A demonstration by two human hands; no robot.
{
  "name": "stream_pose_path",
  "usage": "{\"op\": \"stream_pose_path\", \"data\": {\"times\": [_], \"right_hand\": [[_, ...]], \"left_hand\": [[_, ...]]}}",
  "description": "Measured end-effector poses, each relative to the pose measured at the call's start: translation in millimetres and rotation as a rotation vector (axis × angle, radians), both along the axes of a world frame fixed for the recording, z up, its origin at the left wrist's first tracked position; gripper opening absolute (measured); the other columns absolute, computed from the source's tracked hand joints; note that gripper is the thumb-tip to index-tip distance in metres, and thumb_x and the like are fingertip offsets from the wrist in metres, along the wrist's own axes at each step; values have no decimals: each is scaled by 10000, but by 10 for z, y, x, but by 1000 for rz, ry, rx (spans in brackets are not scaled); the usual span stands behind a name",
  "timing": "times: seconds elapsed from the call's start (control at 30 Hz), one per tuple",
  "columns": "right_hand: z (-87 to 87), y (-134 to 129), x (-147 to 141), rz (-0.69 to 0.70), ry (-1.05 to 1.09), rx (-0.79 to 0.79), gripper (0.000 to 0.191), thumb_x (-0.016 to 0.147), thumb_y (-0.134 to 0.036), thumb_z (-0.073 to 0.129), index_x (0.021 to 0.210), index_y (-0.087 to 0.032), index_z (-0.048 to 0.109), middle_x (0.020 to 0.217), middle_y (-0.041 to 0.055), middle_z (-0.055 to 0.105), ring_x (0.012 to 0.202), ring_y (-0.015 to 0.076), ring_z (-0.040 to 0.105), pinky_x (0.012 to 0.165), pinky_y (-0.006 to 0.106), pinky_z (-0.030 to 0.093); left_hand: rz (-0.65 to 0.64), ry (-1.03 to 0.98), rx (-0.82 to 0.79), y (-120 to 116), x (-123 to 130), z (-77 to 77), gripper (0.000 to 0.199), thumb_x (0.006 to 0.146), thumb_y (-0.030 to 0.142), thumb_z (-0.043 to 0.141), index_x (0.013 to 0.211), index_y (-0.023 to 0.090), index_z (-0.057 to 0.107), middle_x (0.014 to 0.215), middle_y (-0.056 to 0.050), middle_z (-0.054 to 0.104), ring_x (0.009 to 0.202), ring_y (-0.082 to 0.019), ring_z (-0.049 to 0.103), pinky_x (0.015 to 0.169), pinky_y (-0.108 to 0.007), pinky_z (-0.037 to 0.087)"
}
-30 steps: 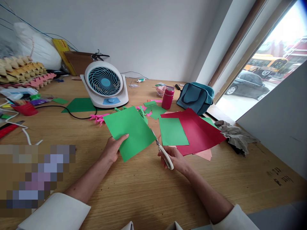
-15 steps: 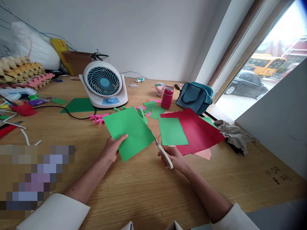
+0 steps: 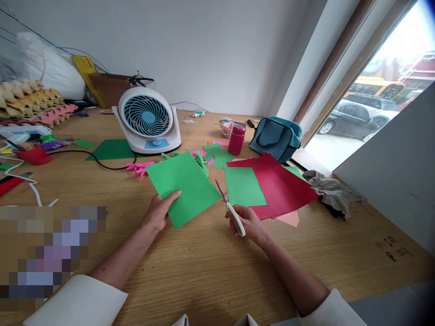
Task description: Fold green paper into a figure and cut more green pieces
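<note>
My left hand point(image 3: 163, 209) grips a sheet of green paper point(image 3: 183, 183) by its lower left edge, thumb on top and the other fingers hidden beneath. Scissors with white handles point(image 3: 235, 219) are in my right hand point(image 3: 247, 221), their blades pointing up and away. A small gap separates the blades from the paper's right corner. Just right of the scissors, another green sheet point(image 3: 245, 186) lies on large red sheets point(image 3: 282, 181). Behind the held sheet are green paper scraps point(image 3: 201, 162) and pink paper strips point(image 3: 140, 168).
A white fan point(image 3: 148, 118) stands at the back left with its black cable point(image 3: 91, 158) across the table. Toward the back right are a red flask point(image 3: 237, 138) and a blue bag point(image 3: 277, 138). A crumpled grey cloth point(image 3: 335, 190) lies near the right edge.
The scissors have drawn slightly right, off the green paper's corner, and their blades now show in full. My left hand and its sheet have barely moved.
</note>
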State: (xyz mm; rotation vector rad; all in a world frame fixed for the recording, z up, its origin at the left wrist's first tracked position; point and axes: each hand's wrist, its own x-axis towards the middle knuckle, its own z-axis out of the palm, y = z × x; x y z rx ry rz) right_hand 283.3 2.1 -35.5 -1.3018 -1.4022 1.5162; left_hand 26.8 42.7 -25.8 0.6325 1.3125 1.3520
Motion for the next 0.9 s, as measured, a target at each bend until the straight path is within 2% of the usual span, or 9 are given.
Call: {"op": "stream_pose_path", "data": {"times": [0.13,0.2,0.27,0.33,0.47,0.53,0.63,0.8,0.9], "right_hand": [[43,74,157,-148,-126,160,436,798,-625,599,784,-190,575,523,-26,544,441,127,495,437,240,338],[73,142,333,-277,-354,314,414,839,-601,566,764,-193,580,576,0,569,512,145,525,487,251,342],[99,222,561,-390,-686,430,357,880,-537,544,798,-197,611,619,18,589,582,166,547,537,265,325],[110,300,810,-492,-980,386,283,886,-462,543,893,-199,647,741,58,655,681,203,590,572,280,325],[62,393,1232,-581,-1284,229,344,897,-423,498,1051,-177,682,1018,147,686,895,269,642,681,320,400],[9,408,1369,-562,-1369,179,386,892,-441,486,1088,-179,691,1060,159,679,927,287,648,731,355,427],[-72,415,1502,-507,-1434,125,418,887,-476,452,996,-178,724,1015,166,685,922,306,655,733,388,451],[-110,419,1622,-501,-1424,105,455,839,-529,479,992,-185,734,962,175,672,926,336,652,702,390,467],[-39,409,1544,-609,-1313,234,399,819,-489,507,952,-185,729,984,182,665,946,334,637,773,415,475]], "left_hand": [[21,4,25,11,-14,-5,406,578,231,880,954,171,737,1033,-98,774,924,-244,738,795,-332,614],[26,1,39,20,-26,-10,409,568,235,888,944,169,739,1033,-99,773,937,-241,734,814,-328,610],[23,-7,51,23,-38,-18,437,553,251,898,952,171,740,1043,-96,772,957,-243,729,822,-325,607],[7,-8,58,14,-41,-33,476,536,282,910,967,170,740,1066,-98,768,981,-250,723,820,-324,606],[-125,-5,91,-69,10,-82,547,545,367,913,1018,157,735,1137,-115,749,1053,-278,703,865,-345,591],[-234,-9,128,-145,68,-107,568,576,387,901,1064,156,724,1171,-119,735,1096,-295,687,917,-376,571],[-397,10,186,-274,172,-133,573,641,406,867,1129,156,702,1206,-128,718,1122,-315,674,946,-419,553],[-599,88,207,-426,304,-191,523,680,414,830,1123,165,713,1172,-129,732,1072,-329,696,925,-452,556],[-720,131,273,-476,339,-219,480,702,409,803,1125,197,724,1159,-94,741,1074,-319,697,923,-430,558]]}}
